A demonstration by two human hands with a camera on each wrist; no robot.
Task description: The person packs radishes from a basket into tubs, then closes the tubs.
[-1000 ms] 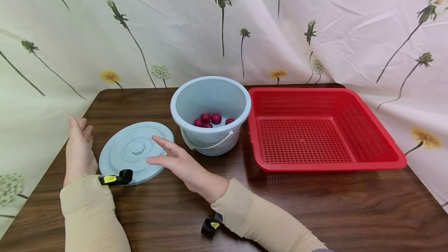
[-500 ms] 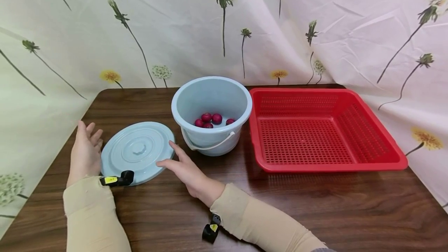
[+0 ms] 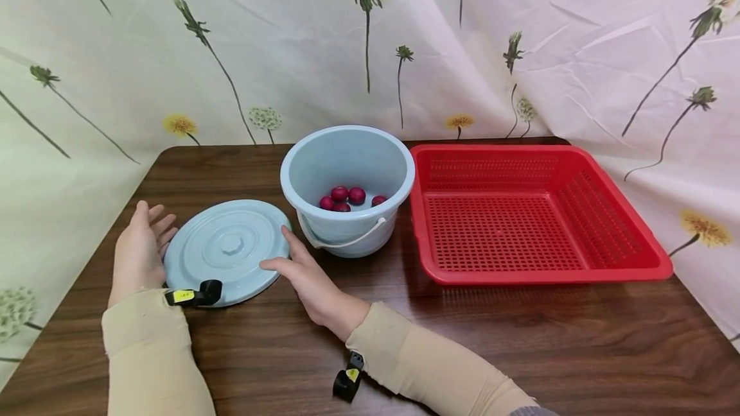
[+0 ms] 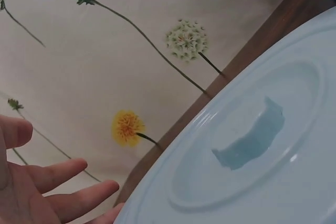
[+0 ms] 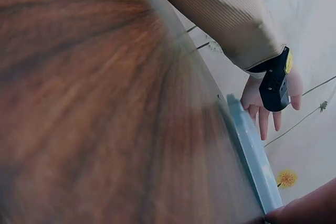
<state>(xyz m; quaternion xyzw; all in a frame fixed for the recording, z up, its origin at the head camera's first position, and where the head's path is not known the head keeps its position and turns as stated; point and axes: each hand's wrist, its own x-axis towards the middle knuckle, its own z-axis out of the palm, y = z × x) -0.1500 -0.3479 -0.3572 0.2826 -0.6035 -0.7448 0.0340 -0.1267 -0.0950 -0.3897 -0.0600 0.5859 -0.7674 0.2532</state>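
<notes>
A round pale-blue bucket lid (image 3: 202,226) lies on the left of the table, with a knob in its centre. My left hand (image 3: 139,252) is at its left edge, palm turned inward and fingers spread; the left wrist view shows the loose fingers (image 4: 79,200) right beside the rim. At the lid's right edge is my right hand (image 3: 315,287), its thumb reaching over the rim and its forefinger extended along the side. The other right fingers are hidden. Behind stands a pale-blue bucket (image 3: 347,233) with several dark red, round, plum-like fruits (image 3: 356,196) inside.
A red perforated plastic basket (image 3: 424,236) stands right of the bucket, its rim close to the bucket's. The bucket's white handle (image 3: 352,242) hangs down in front. A flower-printed cloth (image 3: 312,50) hangs behind the wooden table (image 3: 520,339).
Both hands have closed in on the lid: the left has moved right and the right hand has come to the lid's right edge. Bucket and basket have stayed in place.
</notes>
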